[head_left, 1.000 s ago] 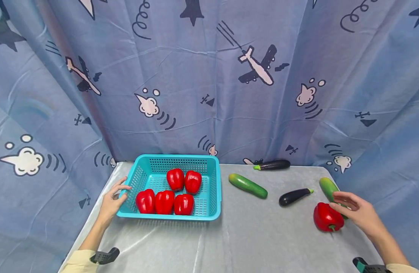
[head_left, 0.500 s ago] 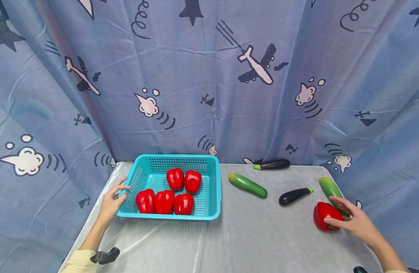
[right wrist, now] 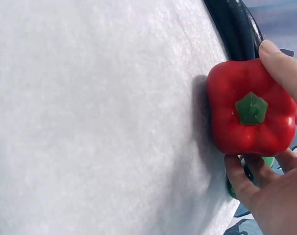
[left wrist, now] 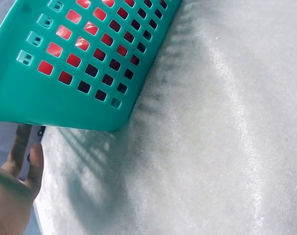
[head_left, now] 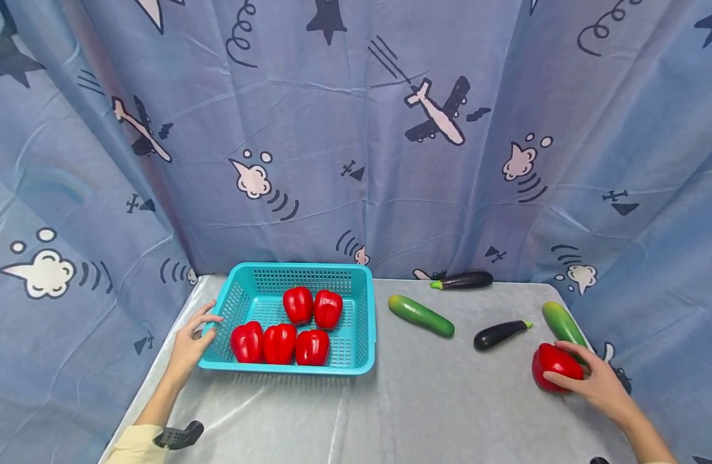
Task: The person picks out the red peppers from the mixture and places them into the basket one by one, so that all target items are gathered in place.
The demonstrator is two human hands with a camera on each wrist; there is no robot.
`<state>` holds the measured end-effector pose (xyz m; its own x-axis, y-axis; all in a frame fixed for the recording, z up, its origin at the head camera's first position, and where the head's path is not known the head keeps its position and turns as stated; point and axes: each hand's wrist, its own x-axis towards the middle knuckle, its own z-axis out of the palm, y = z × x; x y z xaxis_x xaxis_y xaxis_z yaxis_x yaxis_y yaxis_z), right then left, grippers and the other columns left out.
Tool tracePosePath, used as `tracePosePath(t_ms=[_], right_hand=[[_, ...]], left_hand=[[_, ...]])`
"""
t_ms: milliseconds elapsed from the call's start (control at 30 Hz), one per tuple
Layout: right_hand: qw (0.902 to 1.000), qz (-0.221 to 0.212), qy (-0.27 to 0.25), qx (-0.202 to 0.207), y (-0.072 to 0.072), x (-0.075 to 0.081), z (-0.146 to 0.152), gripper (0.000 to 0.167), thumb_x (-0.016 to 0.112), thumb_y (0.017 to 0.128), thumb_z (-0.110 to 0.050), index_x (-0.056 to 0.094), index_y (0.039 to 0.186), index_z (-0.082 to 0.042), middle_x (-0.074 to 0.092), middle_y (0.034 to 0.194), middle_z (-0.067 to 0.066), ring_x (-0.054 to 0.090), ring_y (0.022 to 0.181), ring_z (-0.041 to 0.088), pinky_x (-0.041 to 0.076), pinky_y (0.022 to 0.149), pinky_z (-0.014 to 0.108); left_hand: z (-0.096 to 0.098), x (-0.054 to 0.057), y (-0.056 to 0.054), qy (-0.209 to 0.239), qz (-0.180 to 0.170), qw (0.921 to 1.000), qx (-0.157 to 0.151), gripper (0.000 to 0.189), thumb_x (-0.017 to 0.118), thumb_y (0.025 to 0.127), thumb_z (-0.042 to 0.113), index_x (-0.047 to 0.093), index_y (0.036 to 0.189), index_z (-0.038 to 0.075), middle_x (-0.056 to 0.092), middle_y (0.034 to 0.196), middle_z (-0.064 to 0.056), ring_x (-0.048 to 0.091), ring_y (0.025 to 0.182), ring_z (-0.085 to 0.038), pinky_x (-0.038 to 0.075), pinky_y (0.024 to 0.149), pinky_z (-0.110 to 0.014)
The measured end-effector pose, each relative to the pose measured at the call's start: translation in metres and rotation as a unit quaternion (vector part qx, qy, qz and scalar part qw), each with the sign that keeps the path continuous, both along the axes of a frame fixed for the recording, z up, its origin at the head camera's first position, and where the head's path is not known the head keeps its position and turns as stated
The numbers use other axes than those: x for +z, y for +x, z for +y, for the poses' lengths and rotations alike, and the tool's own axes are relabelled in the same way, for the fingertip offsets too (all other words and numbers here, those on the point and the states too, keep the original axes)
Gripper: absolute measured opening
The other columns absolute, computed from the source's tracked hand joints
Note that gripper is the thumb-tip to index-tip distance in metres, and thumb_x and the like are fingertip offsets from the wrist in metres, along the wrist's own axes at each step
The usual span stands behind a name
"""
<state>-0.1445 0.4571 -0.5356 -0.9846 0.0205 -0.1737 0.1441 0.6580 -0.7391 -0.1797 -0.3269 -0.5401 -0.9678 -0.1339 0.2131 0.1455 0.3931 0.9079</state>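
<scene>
My right hand [head_left: 602, 390] holds a red bell pepper [head_left: 555, 366] at the right of the table. In the right wrist view, thumb and fingers lie on opposite sides of the bell pepper [right wrist: 251, 107], whose green stem faces the camera. At the left, my left hand [head_left: 189, 345] touches the left rim of a turquoise basket [head_left: 286, 369] with its fingers fairly straight. The left wrist view has that hand [left wrist: 13, 191] beside the basket's edge, thumb apart from the wall. Several red bell peppers [head_left: 280, 343] lie inside the basket.
A cucumber [head_left: 421, 316] lies right of the basket, with one eggplant [head_left: 462, 280] behind it. Another eggplant [head_left: 499, 335] is left of the held pepper. A second cucumber [head_left: 564, 324] lies just behind my right hand. A patterned curtain [head_left: 309, 142] borders the table.
My right hand has moved from above the cucumber and beside the bell pepper to a grip around the pepper, which has barely shifted. My left hand and the basket stay put.
</scene>
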Motion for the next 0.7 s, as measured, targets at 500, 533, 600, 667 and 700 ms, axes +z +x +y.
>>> tracePosePath(t_ms=[500,533,600,667,700], right_hand=[[0.9994,0.016,0.007,-0.030,0.000,0.009,-0.009,0.079,0.068,0.098,-0.042,0.033,0.150,0.005,0.036,0.141,0.039,0.037,0.118,0.055,0.057,0.072,0.039],[0.9993,0.021,0.003,-0.031,-0.001,0.010,-0.012,0.077,0.066,0.099,-0.042,0.033,0.150,0.005,0.036,0.141,0.038,0.037,0.119,0.054,0.056,0.071,0.035],[0.9989,0.032,-0.010,-0.032,-0.002,0.012,-0.016,0.073,0.063,0.101,-0.042,0.034,0.150,0.005,0.037,0.142,0.037,0.038,0.119,0.051,0.054,0.069,0.029],[0.9984,0.042,-0.023,-0.030,-0.004,0.013,-0.021,0.070,0.062,0.102,-0.040,0.035,0.150,0.003,0.037,0.143,0.034,0.040,0.118,0.045,0.053,0.069,0.025],[0.9981,0.045,-0.033,-0.026,-0.005,0.013,-0.023,0.069,0.062,0.102,-0.039,0.035,0.150,0.003,0.037,0.143,0.034,0.042,0.116,0.041,0.054,0.069,0.026]], left_hand=[[0.000,0.001,-0.002,0.000,-0.004,1.0000,-0.002,0.023,0.056,0.095,-0.008,0.068,0.115,-0.006,0.044,0.154,-0.014,0.033,0.143,-0.033,0.039,0.092,-0.019],[-0.001,0.001,-0.002,-0.002,-0.004,1.0000,-0.001,0.024,0.056,0.094,-0.009,0.068,0.115,-0.006,0.044,0.154,-0.013,0.033,0.143,-0.032,0.039,0.092,-0.020],[-0.001,0.000,-0.001,-0.007,-0.007,1.0000,0.003,0.024,0.057,0.094,-0.009,0.069,0.115,-0.005,0.045,0.154,-0.012,0.033,0.143,-0.032,0.039,0.093,-0.020],[-0.001,0.000,-0.001,-0.008,-0.007,0.9999,0.004,0.025,0.057,0.094,-0.009,0.069,0.115,-0.005,0.045,0.154,-0.012,0.033,0.143,-0.032,0.040,0.093,-0.020],[-0.001,-0.001,0.000,-0.007,-0.007,0.9999,0.004,0.025,0.057,0.094,-0.009,0.069,0.115,-0.005,0.044,0.154,-0.012,0.033,0.144,-0.032,0.040,0.093,-0.019]])
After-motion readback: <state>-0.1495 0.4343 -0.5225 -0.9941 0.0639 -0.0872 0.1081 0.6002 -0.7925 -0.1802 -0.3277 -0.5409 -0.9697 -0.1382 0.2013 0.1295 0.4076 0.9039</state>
